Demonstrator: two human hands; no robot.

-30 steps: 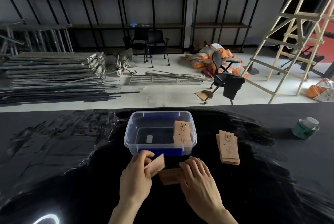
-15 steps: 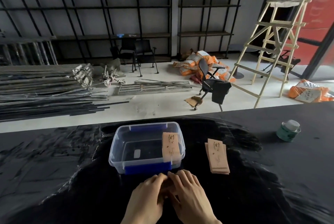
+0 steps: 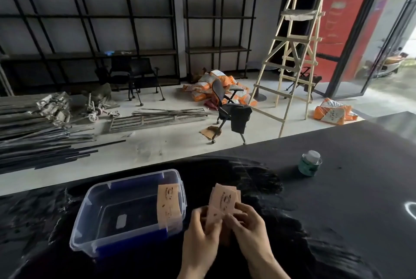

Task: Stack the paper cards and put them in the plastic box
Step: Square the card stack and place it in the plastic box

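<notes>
**Both hands on the cards, box waiting at the left**

Behind the work surface I see a bare concrete floor with black metal shelving (image 3: 90, 31) along the wall, a wooden ladder (image 3: 292, 53) at the right, an office chair (image 3: 229, 110) with a dark cloth hanging off it, orange sacks (image 3: 207, 87) piled near the shelving and long metal bars (image 3: 33, 139) lying at the left. Closer to me, the black table (image 3: 349, 188) fills the lower half of the view.

On it, left of centre, sits the clear plastic box (image 3: 94, 211) with blue latches, lid off. One stack of paper cards in the box (image 3: 168, 204) lies against its right-hand wall, printed face up.

Just right of the box I have both hands up over the table. My left hand (image 3: 200, 240) and right hand (image 3: 249, 227) are closed around a small bundle of tan paper cards (image 3: 222, 197), fingers pinching it from either side, thumbs on the near face. The bundle stands tilted, its top edges fanned slightly so that several cards show one behind another. It is close beside the box's right wall but apart from it.

Farther right, well away from my hands, a small green jar (image 3: 309, 164) with a pale lid stands upright on the table.
</notes>
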